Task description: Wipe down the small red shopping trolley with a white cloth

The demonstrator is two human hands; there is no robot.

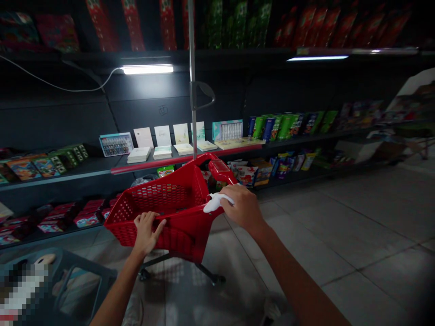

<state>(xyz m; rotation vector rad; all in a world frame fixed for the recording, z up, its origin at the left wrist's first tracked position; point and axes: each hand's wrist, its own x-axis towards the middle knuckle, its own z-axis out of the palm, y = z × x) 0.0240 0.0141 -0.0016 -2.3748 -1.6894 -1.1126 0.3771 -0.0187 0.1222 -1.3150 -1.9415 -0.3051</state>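
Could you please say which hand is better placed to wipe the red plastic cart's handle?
The right hand, probably: it holds a crumpled white cloth beside the red handle, while the left hand lies farther away.

The tiled floor (306,253) carries the red cart (190,231), while the dark shelf (152,165) holds pale books (138,155), colourful boxes (47,166) and upright canisters (285,127).

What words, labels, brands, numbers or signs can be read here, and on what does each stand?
Nothing reads with certainty.
Shelf back panel: one small mark, too unclear to read.
Red shopping cart: no legible text.
Snack canisters, drink bottles, boxes: labels too small or blurred.
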